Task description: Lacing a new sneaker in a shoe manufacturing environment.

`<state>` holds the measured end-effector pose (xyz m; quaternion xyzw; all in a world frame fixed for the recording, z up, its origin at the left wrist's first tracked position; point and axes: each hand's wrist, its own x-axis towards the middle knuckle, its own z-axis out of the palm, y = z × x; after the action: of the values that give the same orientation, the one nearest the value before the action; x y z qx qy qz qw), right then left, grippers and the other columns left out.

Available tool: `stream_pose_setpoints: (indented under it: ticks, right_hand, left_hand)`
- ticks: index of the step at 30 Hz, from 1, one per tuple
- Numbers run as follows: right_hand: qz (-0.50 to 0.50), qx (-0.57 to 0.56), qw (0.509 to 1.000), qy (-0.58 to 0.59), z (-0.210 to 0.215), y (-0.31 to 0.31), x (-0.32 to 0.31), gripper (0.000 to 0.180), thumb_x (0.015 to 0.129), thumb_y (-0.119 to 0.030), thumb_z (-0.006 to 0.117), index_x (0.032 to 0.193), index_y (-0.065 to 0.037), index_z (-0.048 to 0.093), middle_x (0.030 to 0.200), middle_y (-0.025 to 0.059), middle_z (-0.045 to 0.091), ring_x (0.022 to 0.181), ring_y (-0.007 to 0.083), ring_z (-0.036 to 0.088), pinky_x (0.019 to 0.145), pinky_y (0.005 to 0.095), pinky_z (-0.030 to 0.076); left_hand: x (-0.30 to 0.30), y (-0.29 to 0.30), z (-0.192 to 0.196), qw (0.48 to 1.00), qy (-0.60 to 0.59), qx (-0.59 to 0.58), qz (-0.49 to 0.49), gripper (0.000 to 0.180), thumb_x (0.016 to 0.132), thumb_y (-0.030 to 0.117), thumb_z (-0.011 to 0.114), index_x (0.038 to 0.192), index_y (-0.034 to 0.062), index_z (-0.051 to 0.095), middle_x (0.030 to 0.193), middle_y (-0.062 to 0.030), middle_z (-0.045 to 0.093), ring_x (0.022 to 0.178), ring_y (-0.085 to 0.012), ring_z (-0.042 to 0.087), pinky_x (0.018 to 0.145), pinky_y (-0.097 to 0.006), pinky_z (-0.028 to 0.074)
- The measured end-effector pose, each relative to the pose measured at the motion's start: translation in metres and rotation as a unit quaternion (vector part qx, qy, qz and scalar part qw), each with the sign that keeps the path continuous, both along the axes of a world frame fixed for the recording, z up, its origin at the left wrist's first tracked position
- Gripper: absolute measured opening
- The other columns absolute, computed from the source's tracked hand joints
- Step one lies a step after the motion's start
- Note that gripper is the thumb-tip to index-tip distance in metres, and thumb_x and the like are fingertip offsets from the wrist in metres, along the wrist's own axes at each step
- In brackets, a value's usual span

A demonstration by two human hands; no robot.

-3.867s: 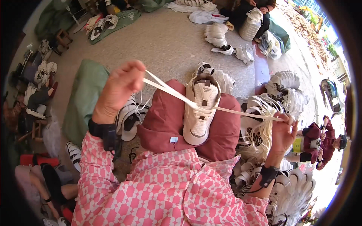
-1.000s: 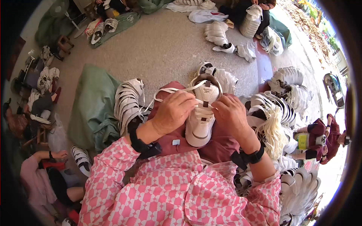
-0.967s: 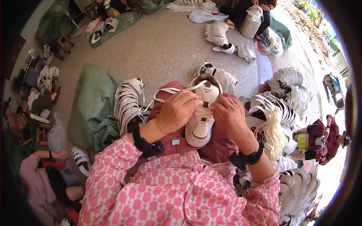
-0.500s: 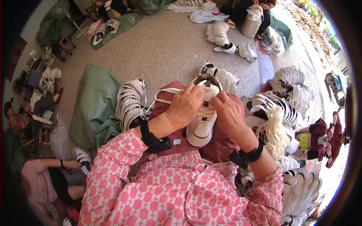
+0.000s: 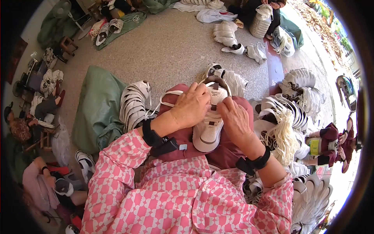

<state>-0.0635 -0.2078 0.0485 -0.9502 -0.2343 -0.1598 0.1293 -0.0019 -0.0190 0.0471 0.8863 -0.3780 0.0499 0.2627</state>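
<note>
A white sneaker [image 5: 208,130] with a brown heel tab lies on my lap, toe toward me. My left hand [image 5: 191,106] rests on its upper and pinches the cream lace [image 5: 168,99], which loops out to the left. My right hand [image 5: 235,119] presses on the shoe's right side, its fingers at the lace holes near the tongue. Both wrists wear black bands. The eyelets under my fingers are hidden.
Stacks of white shoe uppers lie left of my knee [image 5: 134,103] and to the right [image 5: 286,113]. A bundle of cream laces [image 5: 286,136] hangs at right. A green sack [image 5: 97,111] lies on the floor. Other people sit at the left edge [image 5: 37,115] and far back [image 5: 261,11].
Earlier my hands were spread wide, pulling the lace taut. Now both have come together on the shoe, and over the last second they shifted slightly up toward the tongue.
</note>
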Motion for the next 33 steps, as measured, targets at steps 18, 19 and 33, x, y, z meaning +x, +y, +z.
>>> stream_pose_setpoints:
  ticks: [18, 19, 33]
  right_hand:
    - [-0.087, 0.325, 0.923, 0.187, 0.002, -0.027, 0.025, 0.019, 0.088, -0.012, 0.061, 0.105, -0.003, 0.06, 0.094, 0.0111, 0.057, 0.076, 0.0244, 0.061, 0.07, 0.0377, 0.049]
    - [-0.079, 0.35, 0.91, 0.21, 0.002, -0.029, 0.029, 0.023, 0.089, -0.014, 0.062, 0.11, -0.003, 0.06, 0.096, 0.0104, 0.058, 0.076, 0.0217, 0.06, 0.069, 0.0365, 0.048]
    - [-0.011, 0.525, 0.779, 0.341, -0.004, -0.034, 0.053, 0.032, 0.084, -0.031, 0.077, 0.092, -0.002, 0.067, 0.079, -0.0038, 0.061, 0.072, 0.0046, 0.052, 0.061, 0.0235, 0.04]
  left_hand:
    - [0.038, 0.052, 0.016, 0.869, 0.42, -0.244, 0.092, 0.019, 0.093, 0.024, 0.064, 0.1, 0.0059, 0.065, 0.093, 0.0012, 0.059, 0.08, -0.0088, 0.053, 0.069, -0.021, 0.041]
    - [0.035, 0.054, 0.018, 0.965, 0.086, -0.2, 0.148, 0.014, 0.09, 0.019, 0.067, 0.095, 0.0058, 0.064, 0.092, -0.0007, 0.058, 0.079, -0.0123, 0.054, 0.068, -0.023, 0.042]
    - [-0.044, 0.096, 0.059, 0.817, 0.485, -0.31, -0.025, 0.034, 0.101, 0.031, 0.053, 0.078, 0.0066, 0.056, 0.059, 0.0029, 0.047, 0.047, -0.0038, 0.034, 0.045, -0.022, 0.03]
